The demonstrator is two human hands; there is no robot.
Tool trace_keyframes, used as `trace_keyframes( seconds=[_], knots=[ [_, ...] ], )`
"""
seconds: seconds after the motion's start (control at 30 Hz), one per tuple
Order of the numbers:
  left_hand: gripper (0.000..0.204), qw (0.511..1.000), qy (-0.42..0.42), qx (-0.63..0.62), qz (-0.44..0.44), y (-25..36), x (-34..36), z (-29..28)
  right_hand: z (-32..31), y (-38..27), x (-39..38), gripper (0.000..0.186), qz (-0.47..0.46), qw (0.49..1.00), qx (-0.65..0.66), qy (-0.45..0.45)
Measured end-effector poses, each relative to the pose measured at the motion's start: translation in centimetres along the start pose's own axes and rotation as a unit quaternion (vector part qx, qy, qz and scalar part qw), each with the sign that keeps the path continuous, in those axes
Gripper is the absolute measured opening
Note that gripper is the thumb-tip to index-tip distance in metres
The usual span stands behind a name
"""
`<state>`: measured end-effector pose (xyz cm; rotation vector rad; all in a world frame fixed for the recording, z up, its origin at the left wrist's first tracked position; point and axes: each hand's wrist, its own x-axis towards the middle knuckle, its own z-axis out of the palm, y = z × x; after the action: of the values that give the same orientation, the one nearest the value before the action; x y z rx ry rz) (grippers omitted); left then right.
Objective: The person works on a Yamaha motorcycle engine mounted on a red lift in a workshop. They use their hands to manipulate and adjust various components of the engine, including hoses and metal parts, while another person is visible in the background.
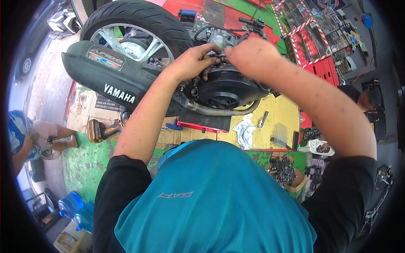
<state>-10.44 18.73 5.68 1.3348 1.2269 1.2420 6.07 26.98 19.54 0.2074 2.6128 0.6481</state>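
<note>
Curling beside the black engine cover (225, 83), both hands (192, 64) (256, 58) nearly meet, their hold too hidden to tell.

The wheel (179, 31) stands left of the engine (228, 86), with the muffler (114, 76) in front of the wheel. On the surface (276, 110) before the engine, a cloth (244, 134) lies left of a hand tool (263, 119). A cordless drill (97, 130) lies farther left, before the muffler.

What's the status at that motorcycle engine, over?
Left hand, right hand: close together at top edge of black engine cover. Any grip: hidden, cannot tell. Exhaust pipe below, clear of both.
</note>
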Motion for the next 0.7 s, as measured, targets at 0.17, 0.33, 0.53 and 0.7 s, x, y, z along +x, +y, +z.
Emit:
trace_keyframes(
  seconds=[0.17,0.33,0.53,0.7],
  knots=[
    [0.024,0.999,0.015,0.036,0.004,0.3,0.0,0.3,-2.3,3.9,1.1,0.028,-0.029,0.991,0.106,-0.073],
    [0.018,0.998,0.047,0.031,0.011,0.3,0.0,0.4,-1.8,6.3,3.3,0.034,-0.018,0.963,0.237,-0.126],
    [0.022,0.992,0.107,0.061,0.037,-0.2,-0.1,0.0,-3.2,5.0,5.5,0.028,-0.089,0.992,0.044,-0.076],
    [0.026,0.983,0.175,0.043,0.037,-0.3,-0.4,-0.6,-3.3,4.8,4.9,0.023,-0.106,0.991,0.073,0.042]
  ],
)
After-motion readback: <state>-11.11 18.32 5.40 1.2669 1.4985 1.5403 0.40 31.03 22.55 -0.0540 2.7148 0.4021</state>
